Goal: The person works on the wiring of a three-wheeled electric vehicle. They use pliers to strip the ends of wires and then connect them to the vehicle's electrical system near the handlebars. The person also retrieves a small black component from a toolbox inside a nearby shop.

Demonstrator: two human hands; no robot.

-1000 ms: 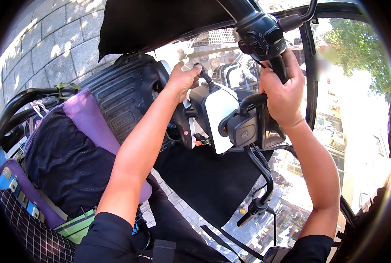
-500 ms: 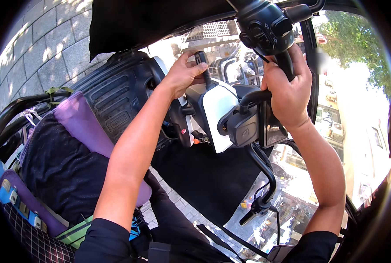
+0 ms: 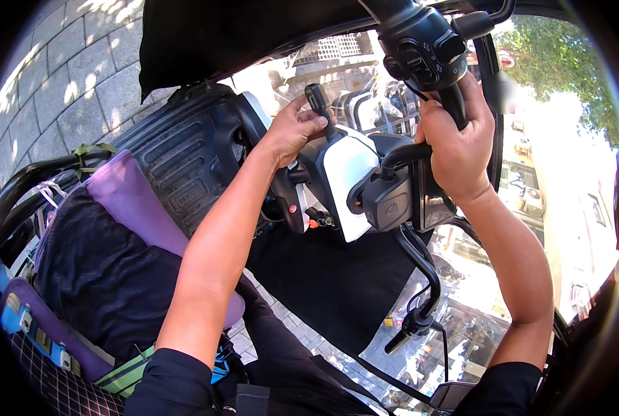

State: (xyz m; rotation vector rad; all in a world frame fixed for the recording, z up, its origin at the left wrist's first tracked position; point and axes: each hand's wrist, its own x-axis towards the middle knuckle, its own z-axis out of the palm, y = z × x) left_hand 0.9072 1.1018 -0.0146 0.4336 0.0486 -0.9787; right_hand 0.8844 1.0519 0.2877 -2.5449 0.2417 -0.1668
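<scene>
My left hand (image 3: pixel 292 137) is closed around the stem of a black upright lever (image 3: pixel 316 98). The lever's oval head stands out above the thumb and fingers. It rises beside the white and black front column (image 3: pixel 347 184) of a small vehicle. On the right, my right hand (image 3: pixel 462 156) is wrapped around the black handlebar grip (image 3: pixel 453 105), just below a switch pod (image 3: pixel 420 54) with buttons. The fingertips on the far side of the grip are partly hidden. Keys (image 3: pixel 319 218) with an orange tag hang at the column's lower left.
The other handlebar end (image 3: pixel 408 331) points toward me at lower right. A ridged black floor panel (image 3: pixel 185 152) lies left of the column. Nearer are a seat with purple and dark cloth (image 3: pixel 108 263) and a black tubular rail (image 3: pixel 11 184). Paving (image 3: pixel 67 62) shows outside.
My left hand has slid slightly down the lever, so more of its oval head shows. My right hand keeps its hold on the grip. The view has shifted a little.
</scene>
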